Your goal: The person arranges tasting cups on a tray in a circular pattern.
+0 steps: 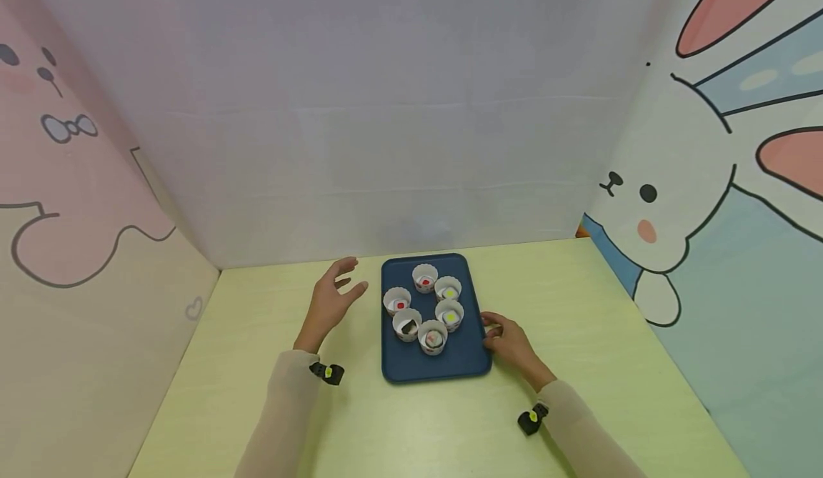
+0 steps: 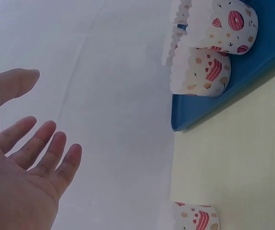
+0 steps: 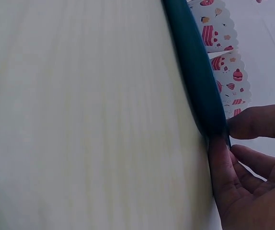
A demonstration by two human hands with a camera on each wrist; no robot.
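Observation:
A dark blue tray (image 1: 437,372) lies on the table, carrying several white paper baking cups (image 1: 432,348) with scalloped rims and red-and-tan prints. Small items sit inside them: some look red, some yellow, one dark; their kind is too small to tell. My right hand (image 1: 511,341) pinches the tray's right edge; in the right wrist view its thumb (image 3: 252,122) and fingers meet at the rim. Left of the tray, my left hand (image 1: 331,303) is raised with fingers spread, touching nothing. One more printed cup (image 2: 197,218) stands off the tray in the left wrist view.
The pale yellow table (image 1: 257,306) meets a white cloth backdrop (image 1: 386,121) behind the tray. Walls with cartoon drawings (image 1: 656,199) stand at both sides. Each wrist wears a small black camera (image 1: 532,419).

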